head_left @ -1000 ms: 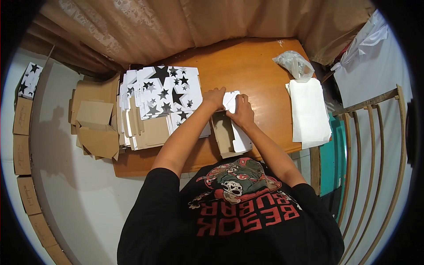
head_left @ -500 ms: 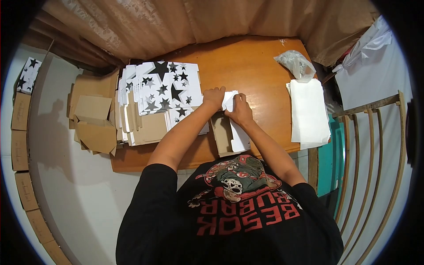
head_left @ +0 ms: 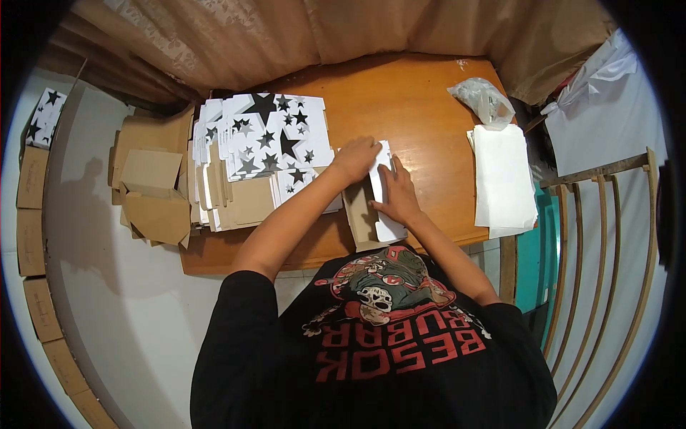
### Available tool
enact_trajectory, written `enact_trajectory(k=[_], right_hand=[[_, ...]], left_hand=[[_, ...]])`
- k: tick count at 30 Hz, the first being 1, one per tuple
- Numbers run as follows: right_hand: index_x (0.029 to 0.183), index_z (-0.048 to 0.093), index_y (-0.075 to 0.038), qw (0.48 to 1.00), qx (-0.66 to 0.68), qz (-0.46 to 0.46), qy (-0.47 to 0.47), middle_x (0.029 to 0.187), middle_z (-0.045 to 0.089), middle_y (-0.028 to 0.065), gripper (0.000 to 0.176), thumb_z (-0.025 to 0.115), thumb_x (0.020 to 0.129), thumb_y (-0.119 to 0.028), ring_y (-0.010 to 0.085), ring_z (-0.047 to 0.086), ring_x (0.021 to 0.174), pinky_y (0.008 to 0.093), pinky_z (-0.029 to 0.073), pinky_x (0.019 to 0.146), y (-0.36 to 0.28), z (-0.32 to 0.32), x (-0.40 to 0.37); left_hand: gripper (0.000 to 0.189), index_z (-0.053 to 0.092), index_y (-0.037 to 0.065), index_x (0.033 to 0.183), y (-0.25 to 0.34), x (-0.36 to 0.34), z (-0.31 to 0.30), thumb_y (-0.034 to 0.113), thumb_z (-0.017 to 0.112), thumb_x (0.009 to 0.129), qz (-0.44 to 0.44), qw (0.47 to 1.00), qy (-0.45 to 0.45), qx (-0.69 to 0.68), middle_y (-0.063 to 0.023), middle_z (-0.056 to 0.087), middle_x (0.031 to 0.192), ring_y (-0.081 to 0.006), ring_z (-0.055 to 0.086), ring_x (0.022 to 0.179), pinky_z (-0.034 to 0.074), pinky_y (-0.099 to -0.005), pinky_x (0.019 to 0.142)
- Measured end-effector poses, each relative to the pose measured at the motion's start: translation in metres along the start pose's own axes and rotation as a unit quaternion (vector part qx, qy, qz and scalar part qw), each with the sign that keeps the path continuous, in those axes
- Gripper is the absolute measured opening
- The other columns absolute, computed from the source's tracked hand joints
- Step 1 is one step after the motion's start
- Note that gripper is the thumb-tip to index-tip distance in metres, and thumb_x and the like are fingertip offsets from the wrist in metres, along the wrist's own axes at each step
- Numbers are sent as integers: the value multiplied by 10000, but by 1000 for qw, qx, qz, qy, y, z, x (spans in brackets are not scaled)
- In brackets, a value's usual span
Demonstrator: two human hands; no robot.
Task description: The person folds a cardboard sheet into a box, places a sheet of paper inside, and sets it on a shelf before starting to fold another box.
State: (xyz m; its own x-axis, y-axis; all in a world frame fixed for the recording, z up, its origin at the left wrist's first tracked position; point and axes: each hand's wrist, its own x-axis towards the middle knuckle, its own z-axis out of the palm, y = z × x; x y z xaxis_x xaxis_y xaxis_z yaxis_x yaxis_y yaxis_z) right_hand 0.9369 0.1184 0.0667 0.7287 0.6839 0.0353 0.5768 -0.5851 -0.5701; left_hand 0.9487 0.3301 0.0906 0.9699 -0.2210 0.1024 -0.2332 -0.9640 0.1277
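A small cardboard box point(head_left: 361, 218), brown inside with white outer flaps, lies open near the table's front edge. My left hand point(head_left: 357, 159) is closed over its far end, the fingertips hidden against the white flap there. On the right side, my right hand point(head_left: 398, 191) grips the white side wall, thumb towards the inside and fingers along the outer face. Left of the box lies a stack of flat white cardboard sheets point(head_left: 279, 136) printed with black and grey stars.
Folded brown cardboard point(head_left: 151, 175) sits at the table's left end. A stack of white paper point(head_left: 502, 179) and a clear plastic bag point(head_left: 486, 101) are at the right. Several brown boxes point(head_left: 31, 179) line the far left. A wooden rack point(head_left: 607, 236) stands right.
My right hand has slid nearer along the box's right wall, its fingers now straighter. My left hand has shifted slightly right at the far end, and the far flap looks more upright.
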Motion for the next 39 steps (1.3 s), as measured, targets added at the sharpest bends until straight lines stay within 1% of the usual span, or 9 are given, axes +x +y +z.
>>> enact_trajectory(k=[6, 11, 16, 20, 24, 27, 32, 35, 39], right_hand=[[1480, 500, -160, 990, -70, -65, -106, 1682, 192, 160, 749, 791, 820, -364, 470, 186, 1525, 711, 179, 1193, 5, 15, -38], [1450, 547, -162, 988, -110, -67, -89, 1682, 216, 139, 636, 732, 872, -353, 426, 155, 1551, 699, 176, 1205, 5, 23, -36], [1397, 580, -138, 987, -117, -70, -83, 1666, 250, 145, 560, 717, 901, -360, 437, 172, 1539, 679, 183, 1201, 5, 26, -32], [1365, 581, -144, 994, -34, -94, -43, 1613, 322, 168, 445, 647, 940, -258, 444, 207, 1523, 667, 179, 1201, 8, 22, -30], [1314, 630, -150, 990, 65, -117, -51, 1603, 357, 163, 407, 625, 908, -165, 451, 225, 1514, 629, 173, 1219, 19, -2, -31], [1264, 681, -171, 986, 27, -141, -81, 1611, 369, 149, 413, 607, 863, -100, 461, 233, 1511, 601, 171, 1230, 20, -14, -39], [1293, 677, -194, 979, -48, -155, -126, 1671, 284, 128, 436, 629, 870, -96, 476, 212, 1514, 593, 177, 1230, 16, -10, -50], [1303, 672, -180, 984, -72, -135, -96, 1669, 276, 142, 428, 650, 882, -112, 471, 221, 1508, 602, 190, 1220, 6, -4, -47], [1287, 664, -148, 980, -68, -147, -112, 1632, 316, 171, 403, 661, 885, -119, 473, 247, 1490, 589, 242, 1203, 6, 3, -35]], left_hand=[[280, 599, 70, 1078, 59, -63, -34, 176, 720, 850, -36, 970, -165, -173, -158, 669, 1038, -394, 663, 982, 534, -502, 831], [279, 641, 40, 1094, 38, -106, -15, 142, 707, 842, -72, 979, 46, -187, -154, 684, 936, -390, 666, 938, 501, -507, 846], [263, 656, 72, 1104, 27, -129, -13, 168, 715, 867, -88, 972, -49, -214, -151, 640, 1177, -319, 586, 1169, 361, -509, 1137], [416, 589, 124, 1315, 40, -145, -15, 356, 648, 975, -22, 956, -127, -263, -97, 628, 1294, -281, 541, 1326, 106, -626, 1253], [651, 528, 152, 1447, 46, -154, -26, 494, 708, 922, 12, 889, -243, -388, -99, 592, 1435, -256, 507, 1390, 87, -560, 1277], [726, 513, 157, 1466, 60, -160, -29, 525, 742, 884, 33, 908, -200, -366, -114, 599, 1422, -261, 509, 1388, 104, -533, 1282], [588, 469, 67, 1464, 79, -157, -24, 141, 673, 917, -62, 923, -118, -361, -171, 661, 1261, -364, 640, 1117, 453, -470, 1025], [534, 503, 57, 1421, 84, -161, -1, 105, 657, 912, -102, 943, 2, -318, -188, 661, 1227, -387, 634, 1097, 462, -479, 1002], [477, 584, 73, 1329, 90, -152, 12, 76, 677, 861, -108, 980, -23, -166, -168, 611, 1158, -359, 581, 1148, 422, -473, 1018]])
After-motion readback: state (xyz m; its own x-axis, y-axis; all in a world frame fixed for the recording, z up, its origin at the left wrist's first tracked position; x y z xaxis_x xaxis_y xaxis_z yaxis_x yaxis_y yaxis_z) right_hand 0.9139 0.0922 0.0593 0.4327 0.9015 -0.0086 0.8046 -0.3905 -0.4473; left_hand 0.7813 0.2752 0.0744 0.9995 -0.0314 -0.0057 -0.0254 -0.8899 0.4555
